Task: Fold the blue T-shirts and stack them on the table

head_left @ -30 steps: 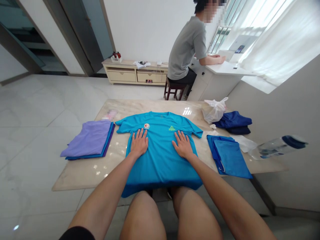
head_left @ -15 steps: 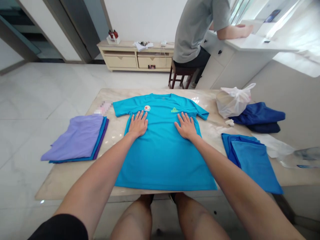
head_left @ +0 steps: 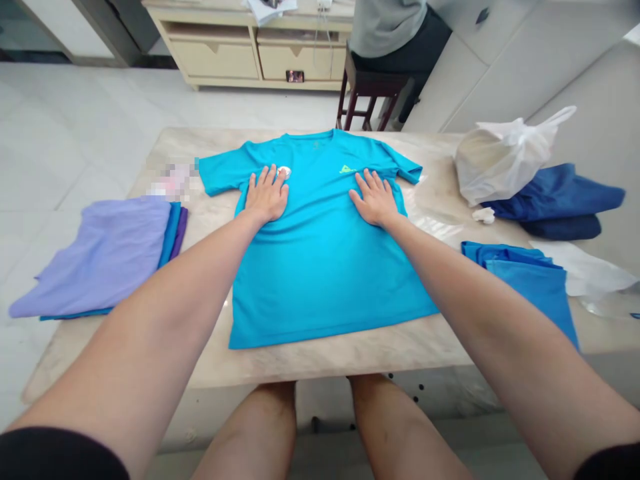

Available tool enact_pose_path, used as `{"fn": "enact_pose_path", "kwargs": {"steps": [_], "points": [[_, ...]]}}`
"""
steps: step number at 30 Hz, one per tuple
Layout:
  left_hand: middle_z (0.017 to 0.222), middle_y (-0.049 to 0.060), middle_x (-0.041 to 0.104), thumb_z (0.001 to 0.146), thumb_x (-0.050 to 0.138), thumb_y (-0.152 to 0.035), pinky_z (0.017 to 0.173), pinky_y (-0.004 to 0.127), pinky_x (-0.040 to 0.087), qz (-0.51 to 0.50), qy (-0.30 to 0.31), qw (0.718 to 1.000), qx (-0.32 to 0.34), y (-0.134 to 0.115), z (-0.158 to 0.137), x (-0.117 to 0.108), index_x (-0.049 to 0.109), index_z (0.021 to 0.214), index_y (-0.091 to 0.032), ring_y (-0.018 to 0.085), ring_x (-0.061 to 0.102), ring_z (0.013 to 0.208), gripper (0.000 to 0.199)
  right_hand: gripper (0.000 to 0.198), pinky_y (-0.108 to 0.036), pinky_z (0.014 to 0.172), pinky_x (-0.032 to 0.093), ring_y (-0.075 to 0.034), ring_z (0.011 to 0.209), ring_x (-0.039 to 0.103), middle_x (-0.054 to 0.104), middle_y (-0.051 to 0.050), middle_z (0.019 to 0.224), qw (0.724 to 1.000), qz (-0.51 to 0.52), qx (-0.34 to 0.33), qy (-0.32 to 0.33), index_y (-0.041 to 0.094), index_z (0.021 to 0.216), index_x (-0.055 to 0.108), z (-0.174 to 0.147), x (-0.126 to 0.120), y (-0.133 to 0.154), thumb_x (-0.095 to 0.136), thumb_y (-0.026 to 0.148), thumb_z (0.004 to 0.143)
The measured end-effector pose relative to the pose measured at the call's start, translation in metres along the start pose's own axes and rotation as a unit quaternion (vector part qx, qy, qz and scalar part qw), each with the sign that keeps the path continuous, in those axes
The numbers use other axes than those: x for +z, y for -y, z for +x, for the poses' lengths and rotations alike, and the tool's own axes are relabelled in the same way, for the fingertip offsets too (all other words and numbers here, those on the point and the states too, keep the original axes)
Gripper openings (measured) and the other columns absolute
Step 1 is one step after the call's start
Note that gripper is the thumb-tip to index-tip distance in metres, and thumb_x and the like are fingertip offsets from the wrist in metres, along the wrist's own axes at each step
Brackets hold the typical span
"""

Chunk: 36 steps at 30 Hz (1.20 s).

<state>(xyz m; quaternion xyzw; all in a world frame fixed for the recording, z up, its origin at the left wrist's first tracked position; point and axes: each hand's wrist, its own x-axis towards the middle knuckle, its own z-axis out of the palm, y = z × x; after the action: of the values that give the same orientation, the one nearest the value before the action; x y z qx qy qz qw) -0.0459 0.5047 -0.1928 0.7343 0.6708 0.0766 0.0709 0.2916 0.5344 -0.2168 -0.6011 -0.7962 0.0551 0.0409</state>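
A bright blue T-shirt (head_left: 320,280) lies spread front side up on the marble-patterned table (head_left: 260,370), its collar pointing away from me. My left hand (head_left: 267,195) rests flat on the chest near the round red-and-white badge, fingers stretched out. On the other side of the chest, my right hand (head_left: 375,199) lies flat just below the small green logo, fingers apart. Neither hand grips the cloth. Slight creases run across the shirt between and below the hands.
Folded lilac, blue and purple clothes (head_left: 110,250) form a stack at the left. To the right are folded blue clothes (head_left: 533,287), a white plastic bag (head_left: 500,163) and dark blue cloth (head_left: 575,193). Beyond the table, a person (head_left: 390,30) sits on a stool (head_left: 373,83).
The shirt has shifted away from me under both flat hands, baring a strip of table at the front edge. Its hem now slants. My view has tilted down and come nearer.
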Motion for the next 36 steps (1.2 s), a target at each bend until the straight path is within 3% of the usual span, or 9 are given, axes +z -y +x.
{"fn": "enact_pose_path", "kwargs": {"steps": [5, 12, 15, 18, 23, 27, 29, 33, 36], "points": [[0.19, 0.018, 0.025, 0.114, 0.027, -0.043, 0.144, 0.058, 0.011, -0.023, 0.007, 1.0, 0.016, -0.012, -0.057, -0.011, 0.031, 0.18, -0.006, 0.032, 0.02, 0.177, 0.075, 0.078, -0.067, 0.142, 0.016, -0.037, 0.178, 0.014, 0.016, -0.012, 0.192, 0.998, 0.021, -0.034, 0.041, 0.017, 0.184, 0.026, -0.063, -0.016, -0.003, 0.024, 0.057, 0.117], [0.164, 0.021, 0.063, 0.114, 0.036, -0.046, 0.13, 0.059, 0.042, -0.072, -0.112, 0.99, 0.051, 0.014, -0.32, -0.016, 0.061, 0.159, -0.017, 0.038, 0.057, 0.152, 0.059, 0.07, -0.061, 0.138, 0.035, -0.037, 0.173, 0.034, 0.037, -0.018, 0.185, 0.994, 0.067, -0.08, -0.007, 0.017, 0.175, 0.046, -0.306, -0.031, -0.037, 0.034, 0.054, 0.117], [0.154, 0.018, 0.069, 0.112, 0.045, -0.051, 0.123, 0.056, 0.048, -0.079, -0.103, 0.989, 0.071, 0.017, -0.391, -0.016, 0.066, 0.149, -0.022, 0.037, 0.063, 0.142, 0.052, 0.063, -0.06, 0.134, 0.041, -0.037, 0.163, 0.047, 0.052, -0.02, 0.174, 0.992, 0.097, -0.056, -0.056, 0.02, 0.168, 0.056, -0.377, -0.031, -0.039, 0.04, 0.05, 0.116], [0.142, 0.019, 0.074, 0.108, 0.051, -0.054, 0.114, 0.053, 0.053, -0.068, -0.081, 0.994, 0.013, 0.0, -0.402, -0.033, 0.069, 0.14, -0.02, 0.038, 0.066, 0.132, 0.05, 0.055, -0.059, 0.125, 0.048, -0.041, 0.146, 0.06, 0.066, -0.026, 0.154, 0.988, 0.116, 0.044, -0.091, 0.014, 0.154, 0.067, -0.392, -0.038, -0.025, 0.048, 0.045, 0.112], [0.127, 0.026, 0.074, 0.105, 0.049, -0.058, 0.101, 0.055, 0.056, -0.037, -0.019, 0.978, -0.203, -0.03, -0.376, -0.066, 0.074, 0.115, -0.015, 0.044, 0.068, 0.124, 0.051, 0.033, -0.059, 0.109, 0.053, -0.043, 0.124, 0.066, 0.076, -0.026, 0.127, 0.938, 0.159, 0.29, -0.107, 0.016, 0.112, 0.08, -0.362, -0.054, 0.007, 0.062, 0.041, 0.101], [0.102, 0.015, 0.077, 0.099, 0.057, -0.049, 0.091, 0.043, 0.057, -0.177, -0.043, 0.962, -0.202, -0.024, -0.382, -0.06, 0.065, 0.087, -0.024, 0.034, 0.074, 0.103, 0.029, 0.02, -0.046, 0.097, 0.059, -0.032, 0.102, 0.075, 0.081, -0.015, 0.101, 0.917, 0.24, 0.296, -0.116, 0.021, 0.097, 0.074, -0.363, -0.05, 0.014, 0.066, 0.039, 0.094], [0.087, 0.007, 0.075, 0.095, 0.062, -0.055, 0.084, 0.038, 0.057, -0.314, -0.09, 0.916, -0.232, -0.017, -0.392, -0.05, 0.06, 0.086, -0.026, 0.028, 0.073, 0.09, 0.031, 0.02, -0.042, 0.088, 0.062, -0.03, 0.088, 0.076, 0.08, -0.01, 0.087, 0.877, 0.339, 0.306, -0.146, 0.024, 0.093, 0.069, -0.376, -0.045, 0.018, 0.07, 0.044, 0.088], [0.081, 0.003, 0.076, 0.072, 0.086, -0.06, 0.079, 0.036, 0.061, -0.567, -0.061, 0.755, -0.325, -0.016, -0.411, -0.039, 0.058, 0.096, -0.024, 0.022, 0.073, 0.078, 0.052, 0.038, -0.041, 0.073, 0.064, -0.028, 0.076, 0.075, 0.08, -0.006, 0.081, 0.717, 0.573, 0.38, -0.112, 0.025, 0.093, 0.067, -0.407, -0.039, 0.034, 0.085, 0.043, 0.064], [0.096, 0.011, 0.084, 0.062, 0.094, -0.059, 0.085, 0.04, 0.064, -0.595, -0.048, 0.729, -0.336, -0.02, -0.425, -0.041, 0.067, 0.108, -0.02, 0.025, 0.078, 0.088, 0.066, 0.05, -0.038, 0.071, 0.062, -0.03, 0.081, 0.079, 0.084, -0.009, 0.09, 0.675, 0.626, 0.382, -0.083, 0.021, 0.098, 0.076, -0.428, -0.039, 0.045, 0.09, 0.05, 0.059]]}}
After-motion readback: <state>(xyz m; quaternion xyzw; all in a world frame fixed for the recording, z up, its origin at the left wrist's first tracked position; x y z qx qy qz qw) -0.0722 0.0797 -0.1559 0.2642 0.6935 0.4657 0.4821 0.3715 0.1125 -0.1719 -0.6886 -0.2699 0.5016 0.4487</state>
